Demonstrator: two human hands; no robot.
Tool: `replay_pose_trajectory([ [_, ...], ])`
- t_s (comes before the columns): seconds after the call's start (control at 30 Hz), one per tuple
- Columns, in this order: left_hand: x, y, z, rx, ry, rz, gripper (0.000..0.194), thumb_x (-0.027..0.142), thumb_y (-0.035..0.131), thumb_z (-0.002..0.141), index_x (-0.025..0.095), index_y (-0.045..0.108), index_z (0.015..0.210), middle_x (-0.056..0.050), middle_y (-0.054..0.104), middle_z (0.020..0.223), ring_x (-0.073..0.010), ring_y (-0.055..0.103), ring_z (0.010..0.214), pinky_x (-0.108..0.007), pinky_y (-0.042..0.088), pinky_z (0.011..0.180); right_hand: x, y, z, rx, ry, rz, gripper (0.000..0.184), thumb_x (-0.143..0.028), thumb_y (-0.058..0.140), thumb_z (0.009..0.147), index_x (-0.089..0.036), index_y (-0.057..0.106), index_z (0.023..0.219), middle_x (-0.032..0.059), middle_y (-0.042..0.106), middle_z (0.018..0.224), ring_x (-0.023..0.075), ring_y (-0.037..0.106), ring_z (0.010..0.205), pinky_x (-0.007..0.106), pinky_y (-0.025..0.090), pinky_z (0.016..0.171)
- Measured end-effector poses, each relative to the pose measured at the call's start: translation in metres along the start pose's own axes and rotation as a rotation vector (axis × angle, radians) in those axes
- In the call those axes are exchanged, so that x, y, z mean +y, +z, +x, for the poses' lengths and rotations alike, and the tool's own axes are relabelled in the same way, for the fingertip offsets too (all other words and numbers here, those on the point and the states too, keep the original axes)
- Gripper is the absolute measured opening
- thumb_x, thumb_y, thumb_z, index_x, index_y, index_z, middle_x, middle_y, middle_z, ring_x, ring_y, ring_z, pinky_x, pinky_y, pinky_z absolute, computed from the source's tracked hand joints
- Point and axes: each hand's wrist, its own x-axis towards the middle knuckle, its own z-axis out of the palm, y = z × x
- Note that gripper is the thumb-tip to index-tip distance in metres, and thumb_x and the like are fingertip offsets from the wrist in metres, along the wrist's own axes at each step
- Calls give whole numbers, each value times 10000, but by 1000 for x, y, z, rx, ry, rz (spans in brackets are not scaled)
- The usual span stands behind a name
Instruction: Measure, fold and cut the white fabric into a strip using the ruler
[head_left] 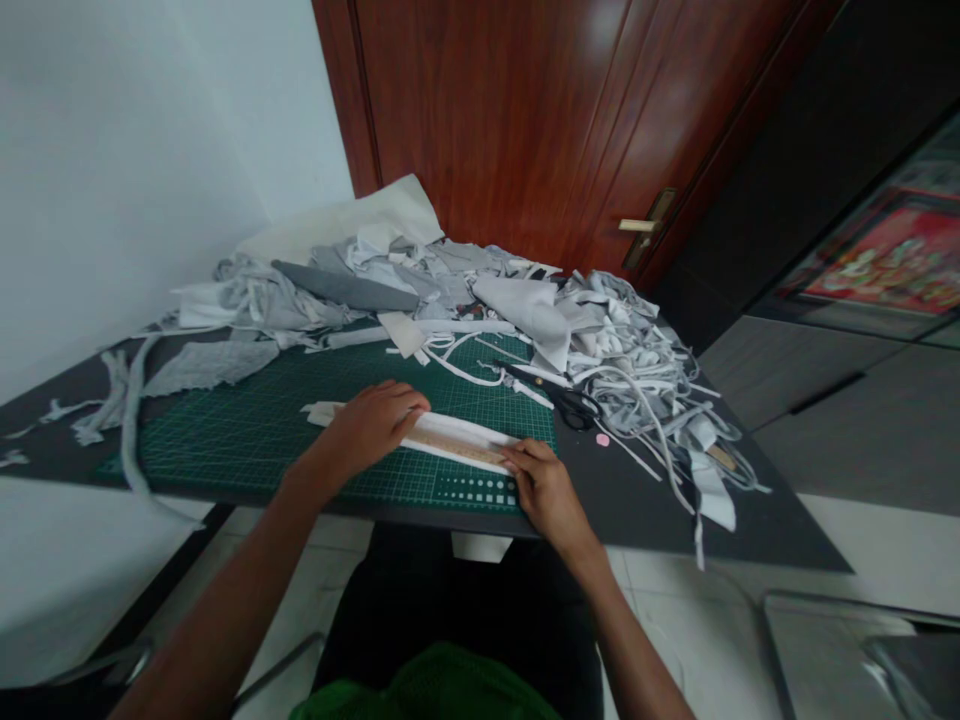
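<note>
A long white fabric strip point(480, 432) lies at a slant across the green cutting mat point(247, 425). Along it runs a flat tan piece that looks like a wooden ruler point(454, 450), with white cloth showing on both long sides. My left hand point(379, 422) is closed over the strip left of its middle, fingers together and thumb hidden. At the strip's right end, my right hand point(546, 488) pinches the cloth between thumb and fingers. Black-handled scissors point(574, 405) rest beyond my right hand, at the mat's edge.
Heaps of grey and white fabric scraps point(442, 275) line the table's back, with a tangle of cloth strips point(630, 350) at the right. A long strip point(133, 430) hangs over the front left edge. A pink piece point(602, 440) lies near the scissors. Behind stands a wooden door point(510, 120).
</note>
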Motion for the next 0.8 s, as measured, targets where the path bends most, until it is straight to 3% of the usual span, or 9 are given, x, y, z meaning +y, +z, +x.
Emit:
replay_pose_trajectory([
  [0.1, -17, 1, 10, -149, 12, -74, 391, 411, 378, 1015, 199, 699, 1087, -78, 714, 1122, -244, 625, 1091, -380, 443, 1000, -2, -3, 0, -2, 2, -1, 299, -172, 496, 1039, -204, 759, 1177, 100, 691, 1042, 242, 623, 993, 382, 549, 895],
  [0.4, -49, -6, 23, -291, -75, -99, 332, 398, 536, 865, 228, 736, 1068, -43, 746, 1058, -226, 680, 974, -299, 481, 836, 5, -17, -4, -58, 20, -86, 362, -90, 473, 1024, -219, 737, 1235, 96, 696, 1078, 244, 614, 992, 405, 527, 898],
  [0.6, -44, 4, 37, -327, -53, -86, 274, 398, 626, 784, 231, 736, 972, -24, 714, 906, -204, 651, 831, -267, 445, 691, -24, -7, 8, -168, -13, -374, 378, -63, 519, 977, -217, 706, 1268, 118, 703, 1122, 292, 588, 1008, 456, 474, 887],
  [0.8, -26, 17, 42, -275, 3, -77, 125, 305, 640, 794, 235, 707, 873, -16, 686, 898, -195, 627, 872, -275, 446, 759, -50, 23, 23, -165, 20, -447, 314, -70, 482, 1008, -206, 726, 1152, 112, 703, 1111, 289, 589, 1006, 438, 470, 886],
])
